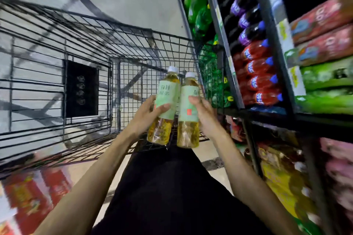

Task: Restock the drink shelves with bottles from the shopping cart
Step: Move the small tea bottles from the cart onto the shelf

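A person is holding two bottles of amber tea over the near end of the wire shopping cart [80, 30], one in each hand, beside the drink shelves [226, 49] on the right. The left hand [149, 114] is gripping the left bottle [166, 101] around its pale green label, fingers [151, 100] curled behind and thumb lying across the front. The right hand [206, 120] is clasping the right bottle [189, 109] in the same way, at label height.

Both bottles are standing roughly upright, white caps up and leaning slightly away from the camera. They are so close side by side that contact between them cannot be made out. Both forearms are reaching forward from the lower corners of the frame and converging over the cart's near rim, wrists turned inward toward each other.

The step in hand appears to be the carry from cart to shelf. The next move would likely call for turning right and finding the matching row. The shelves nearest the hands are showing red soda bottles [257, 74], dark purple-labelled bottles [246, 19] and green bottles [198, 5]. No tea facing is visible here, so a search or a reach to another level may be needed. The view is blurring toward its edges. The part of the cart basket in view is showing no other bottles.
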